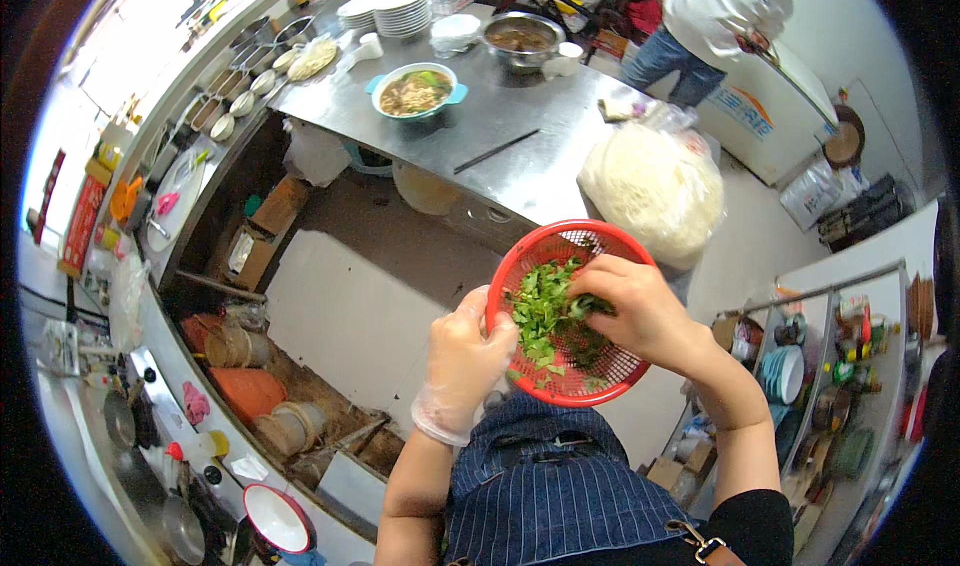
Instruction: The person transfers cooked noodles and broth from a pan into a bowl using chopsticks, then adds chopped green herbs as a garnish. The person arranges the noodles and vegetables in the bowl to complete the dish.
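A red plastic colander [571, 399] is held up in front of my striped apron, with chopped green herbs [541, 300] inside it. My left hand [466, 356], in a clear disposable glove, grips the colander's left rim. Inside the basket, my right hand [634, 307] has its fingers closed on some of the leafy herbs. Beyond, a white bowl with light-blue handles [414, 92] holds soup with noodles and greens on the steel table [517, 165]. Dark chopsticks [496, 151] lie on the table between the bowl and a large plastic bag of pale noodles [652, 187].
Stacked white plates [402, 12] and a steel basin of brown food [523, 39] stand at the table's back. Another person [712, 18] stands beside a chest freezer [780, 108]. A counter runs along the left; a shelf rack [810, 386] stands at right.
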{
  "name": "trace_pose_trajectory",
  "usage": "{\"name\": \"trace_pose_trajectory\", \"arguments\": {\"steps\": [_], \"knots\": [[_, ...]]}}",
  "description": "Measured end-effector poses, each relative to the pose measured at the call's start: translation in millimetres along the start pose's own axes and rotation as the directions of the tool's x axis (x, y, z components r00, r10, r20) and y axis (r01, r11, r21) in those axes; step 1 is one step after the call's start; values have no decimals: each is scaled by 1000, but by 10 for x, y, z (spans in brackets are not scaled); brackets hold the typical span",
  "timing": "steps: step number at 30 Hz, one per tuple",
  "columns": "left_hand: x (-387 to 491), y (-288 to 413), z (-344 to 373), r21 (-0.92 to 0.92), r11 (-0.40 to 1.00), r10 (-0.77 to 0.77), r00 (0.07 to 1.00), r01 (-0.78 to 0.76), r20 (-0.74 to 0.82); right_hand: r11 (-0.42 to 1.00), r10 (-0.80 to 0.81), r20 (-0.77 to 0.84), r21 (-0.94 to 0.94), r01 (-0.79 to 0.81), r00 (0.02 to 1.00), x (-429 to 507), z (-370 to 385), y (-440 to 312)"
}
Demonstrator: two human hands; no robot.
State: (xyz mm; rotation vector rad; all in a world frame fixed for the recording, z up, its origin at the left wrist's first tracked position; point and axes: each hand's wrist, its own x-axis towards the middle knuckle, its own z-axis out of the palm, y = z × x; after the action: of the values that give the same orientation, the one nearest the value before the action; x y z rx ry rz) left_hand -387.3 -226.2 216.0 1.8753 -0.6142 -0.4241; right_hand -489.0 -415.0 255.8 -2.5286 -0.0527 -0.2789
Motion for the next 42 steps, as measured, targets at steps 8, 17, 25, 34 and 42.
{"name": "trace_pose_trajectory", "arguments": {"steps": [8,17,25,34,42], "knots": [[835,-279,-388,-87,991,-111,986,101,-123,907,128,80,394,-150,989,979,-97,368],[1630,-439,-594,-149,978,-168,974,145,-153,998,-27,19,-56,28,999,1693,-59,630],[2500,-563,-961,-144,983,-117,993,118,13,996,86,115,-31,-83,990,2217,27,572],[3224,-729,-1427,-165,986,0,995,16,95,961,258,174,-153,-232,950,3181,572,299],[3446,-848,-1789,-189,982,10,993,12,119,944,234,26,-245,-220,972,3320,523,247]]}}
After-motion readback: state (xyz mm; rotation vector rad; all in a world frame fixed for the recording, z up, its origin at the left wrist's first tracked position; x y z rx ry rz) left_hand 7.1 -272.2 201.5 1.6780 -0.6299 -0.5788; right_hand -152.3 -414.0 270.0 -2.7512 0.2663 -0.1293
